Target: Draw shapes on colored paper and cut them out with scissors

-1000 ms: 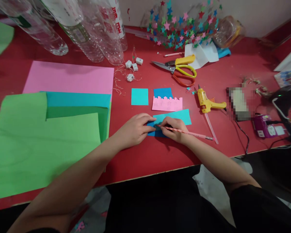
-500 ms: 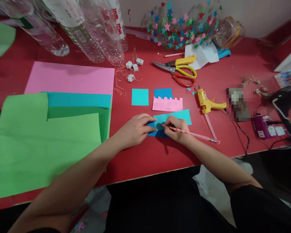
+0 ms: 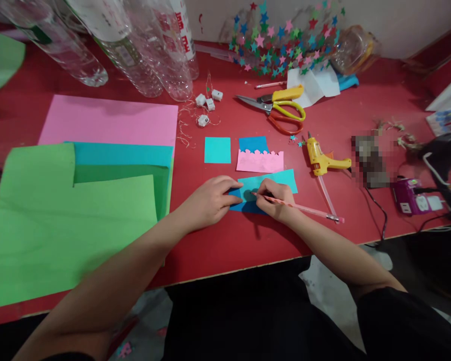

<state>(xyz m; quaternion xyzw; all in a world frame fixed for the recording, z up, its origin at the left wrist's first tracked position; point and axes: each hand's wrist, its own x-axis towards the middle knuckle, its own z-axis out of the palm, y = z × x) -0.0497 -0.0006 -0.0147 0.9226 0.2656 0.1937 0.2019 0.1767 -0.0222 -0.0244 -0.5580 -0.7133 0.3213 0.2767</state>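
My right hand [image 3: 276, 199] is closed around a pink pencil [image 3: 311, 209], its tip on a turquoise strip of craft paper [image 3: 281, 179]. Under that strip, a dark blue strip [image 3: 244, 206] shows along the lower edge. With fingers stretched out and apart, my left hand [image 3: 218, 200] rests at the left ends of both strips, holding them flat on the red table [image 3: 210, 255]. Just above lie a pink piece with a notched edge [image 3: 260, 162], a blue piece [image 3: 252, 144] and a turquoise square [image 3: 217, 150].
Large foam sheets [image 3: 71, 220] cover the left side. Behind stand plastic bottles [image 3: 161, 55] and a cluster of paper stars [image 3: 281, 42]. Scissors [image 3: 274, 110], a yellow cutter [image 3: 287, 94], a yellow glue gun [image 3: 323, 159], small white light boxes [image 3: 209, 103] and a purple socket block [image 3: 411, 196] lie around.
The pencil tip has shifted slightly to the right along the turquoise strip with my right hand. My left hand stays in place.
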